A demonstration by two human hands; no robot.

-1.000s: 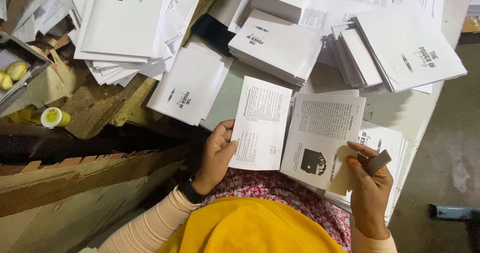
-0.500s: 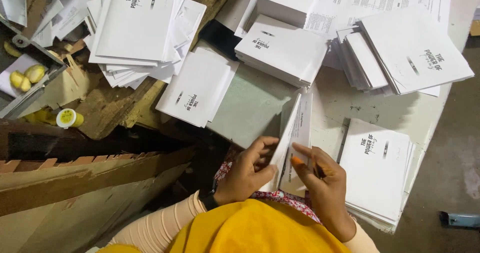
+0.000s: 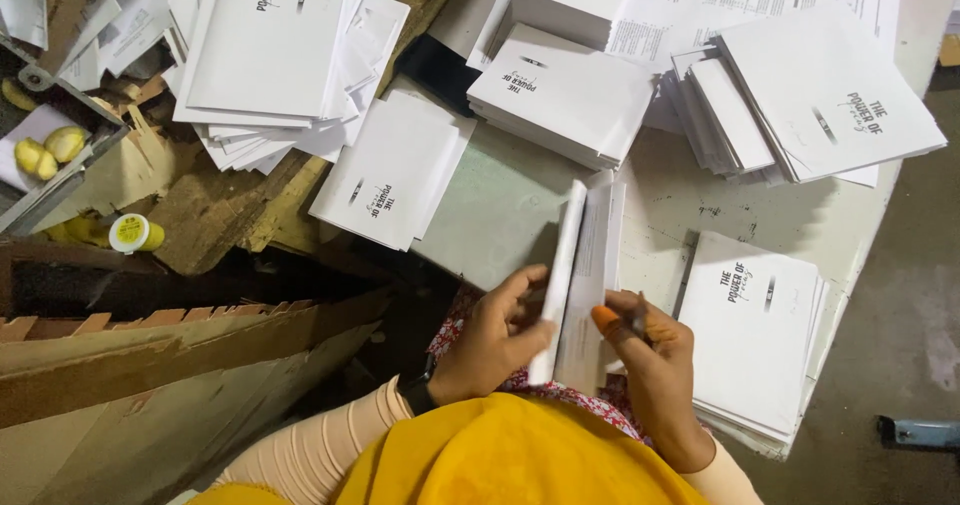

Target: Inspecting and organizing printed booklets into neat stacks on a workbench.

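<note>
Over the pale table (image 3: 680, 205), both hands pinch one folded white booklet (image 3: 580, 275).

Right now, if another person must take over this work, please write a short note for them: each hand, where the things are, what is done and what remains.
Left hand: grips the folded white sheet on its left edge.
Right hand: pinches the same sheet from the right; a small dark tool lies between its fingers.
Things: the sheet stands almost on edge above the grey table. A stack of printed white booklets lies to the right, more stacks further up the table.
Done: the sheet is nearly folded shut.
Left: pressing it flat, then laying it on a stack.
</note>
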